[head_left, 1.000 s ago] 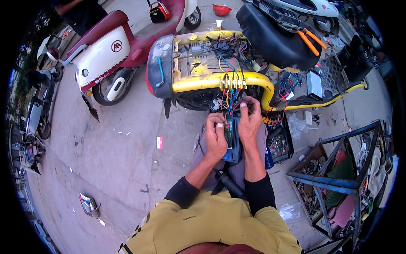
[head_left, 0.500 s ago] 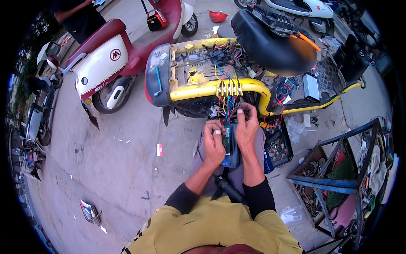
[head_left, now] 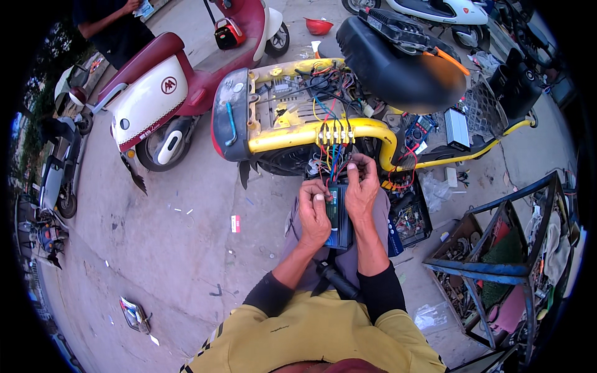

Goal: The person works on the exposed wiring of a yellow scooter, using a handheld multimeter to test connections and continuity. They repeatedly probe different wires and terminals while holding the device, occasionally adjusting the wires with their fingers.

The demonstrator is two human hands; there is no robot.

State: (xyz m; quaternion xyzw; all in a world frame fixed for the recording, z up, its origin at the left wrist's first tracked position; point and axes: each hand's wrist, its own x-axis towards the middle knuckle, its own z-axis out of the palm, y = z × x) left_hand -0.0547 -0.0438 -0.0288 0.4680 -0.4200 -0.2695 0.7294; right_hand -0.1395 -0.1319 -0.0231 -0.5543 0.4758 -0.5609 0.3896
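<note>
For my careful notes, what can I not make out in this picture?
In the head view:
Whether left hand or right hand pinches any of the wires: too small.
Standing person: head, cut off by the upper edge.
Wheel below yellow frame: top hidden by that frame.

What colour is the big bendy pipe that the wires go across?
Yellow. The bendy pipe shows best in the head view.

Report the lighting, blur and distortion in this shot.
Head view: soft light on the pavement, no hard shadows; head view: left hand and right hand fairly sharp, blurred tan patch over the black seat; head view: round black fisheye border, scenery near it bending.
</note>
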